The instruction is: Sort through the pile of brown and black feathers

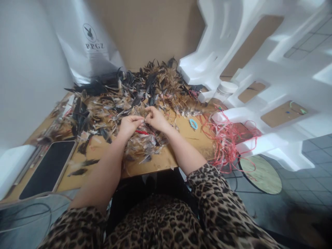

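Brown and black feathers (103, 103) cover much of the yellowish tabletop (186, 138). Over them, close together, are my two hands. The fingers of my left hand (131, 125) are pinched, and whatever sits in them is too small to name. My right hand (155, 119) is likewise closed, thumb to forefinger, right beside the left fingertips; its contents I cannot make out. Just below the hands lies a small red object (141, 132) on a pile of pale, fluffy feathers (145, 147) near the table's front edge.
A dark-screened phone (48, 169) lies at the left. Tangled red-pink string (228, 138) spills over the right edge, near white foam packing (249, 114) and a white-lidded jar (224, 91). A blue ring (193, 124) lies on the table. Behind stands a white bag (88, 45).
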### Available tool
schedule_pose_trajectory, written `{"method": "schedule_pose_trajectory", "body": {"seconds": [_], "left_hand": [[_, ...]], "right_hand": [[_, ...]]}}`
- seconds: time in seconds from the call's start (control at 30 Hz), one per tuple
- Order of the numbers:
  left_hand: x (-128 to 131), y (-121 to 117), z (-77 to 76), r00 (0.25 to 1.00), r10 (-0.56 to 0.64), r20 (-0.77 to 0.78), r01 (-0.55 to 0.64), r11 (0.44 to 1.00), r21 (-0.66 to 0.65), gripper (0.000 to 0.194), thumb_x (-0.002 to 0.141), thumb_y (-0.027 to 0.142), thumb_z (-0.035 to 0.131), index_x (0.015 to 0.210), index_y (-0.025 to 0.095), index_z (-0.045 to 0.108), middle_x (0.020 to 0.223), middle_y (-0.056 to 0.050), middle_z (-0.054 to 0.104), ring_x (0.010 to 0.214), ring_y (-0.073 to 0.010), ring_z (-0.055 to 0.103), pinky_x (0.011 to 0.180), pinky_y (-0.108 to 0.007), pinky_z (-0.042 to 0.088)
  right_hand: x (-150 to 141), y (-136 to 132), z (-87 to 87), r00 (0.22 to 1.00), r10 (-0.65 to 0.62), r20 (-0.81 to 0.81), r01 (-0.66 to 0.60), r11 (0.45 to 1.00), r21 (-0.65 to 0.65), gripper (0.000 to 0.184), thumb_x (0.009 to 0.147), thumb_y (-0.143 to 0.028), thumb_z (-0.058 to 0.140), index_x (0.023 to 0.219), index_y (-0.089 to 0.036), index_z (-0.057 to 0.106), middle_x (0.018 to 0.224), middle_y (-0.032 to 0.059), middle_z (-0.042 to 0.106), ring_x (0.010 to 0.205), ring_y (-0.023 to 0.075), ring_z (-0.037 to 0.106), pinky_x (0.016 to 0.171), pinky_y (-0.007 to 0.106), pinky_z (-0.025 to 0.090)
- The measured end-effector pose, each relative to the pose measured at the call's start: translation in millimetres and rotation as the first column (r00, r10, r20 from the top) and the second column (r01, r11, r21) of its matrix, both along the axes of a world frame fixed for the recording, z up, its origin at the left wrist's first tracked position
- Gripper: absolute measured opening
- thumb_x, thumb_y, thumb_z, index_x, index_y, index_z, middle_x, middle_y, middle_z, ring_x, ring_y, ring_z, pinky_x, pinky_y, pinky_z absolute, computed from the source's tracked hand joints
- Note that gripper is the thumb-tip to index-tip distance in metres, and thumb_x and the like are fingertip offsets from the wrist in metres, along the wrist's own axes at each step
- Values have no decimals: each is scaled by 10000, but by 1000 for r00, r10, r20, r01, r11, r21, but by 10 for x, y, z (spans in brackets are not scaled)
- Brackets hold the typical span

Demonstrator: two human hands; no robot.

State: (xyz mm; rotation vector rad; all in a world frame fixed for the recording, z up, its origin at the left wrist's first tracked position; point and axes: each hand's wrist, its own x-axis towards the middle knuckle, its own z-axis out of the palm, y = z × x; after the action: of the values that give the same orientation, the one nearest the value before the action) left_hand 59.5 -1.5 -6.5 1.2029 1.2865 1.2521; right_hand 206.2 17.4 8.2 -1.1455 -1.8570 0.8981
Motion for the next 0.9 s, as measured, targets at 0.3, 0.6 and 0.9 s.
{"method": "schedule_pose_trajectory", "body": {"seconds": [0.3, 0.6, 0.9], "left_hand": [[-21, -8, -21, 966, -26, -258, 46, 996, 70, 195, 583, 189, 652, 750, 109, 712, 610, -35, 668, 501, -120, 557, 525, -242, 453], [-77, 20, -87, 894, -32, -447, 123, 976, 178, 167, 631, 271, 656, 722, 145, 717, 701, -46, 694, 569, -130, 564, 587, -243, 442], [-72, -53, 21, 917, -85, -391, 151, 978, 141, 153, 610, 285, 688, 696, 165, 730, 644, -31, 679, 546, -131, 555, 581, -240, 428]], "right_hand": [[-23, -125, 111, 986, -28, 166, 1, 986, 164, 350, 716, -104, 494, 1064, -132, 508, 654, -36, 592, 640, 109, 542, 659, 231, 393], [119, 21, 86, 992, 119, -36, -119, 993, -3, 187, 716, -139, 540, 889, -106, 603, 677, -13, 604, 606, 78, 522, 624, 205, 406], [177, 61, 76, 972, 218, 90, -223, 973, 55, 197, 741, -113, 542, 890, -112, 673, 819, 36, 685, 738, 102, 591, 734, 228, 429]]}}
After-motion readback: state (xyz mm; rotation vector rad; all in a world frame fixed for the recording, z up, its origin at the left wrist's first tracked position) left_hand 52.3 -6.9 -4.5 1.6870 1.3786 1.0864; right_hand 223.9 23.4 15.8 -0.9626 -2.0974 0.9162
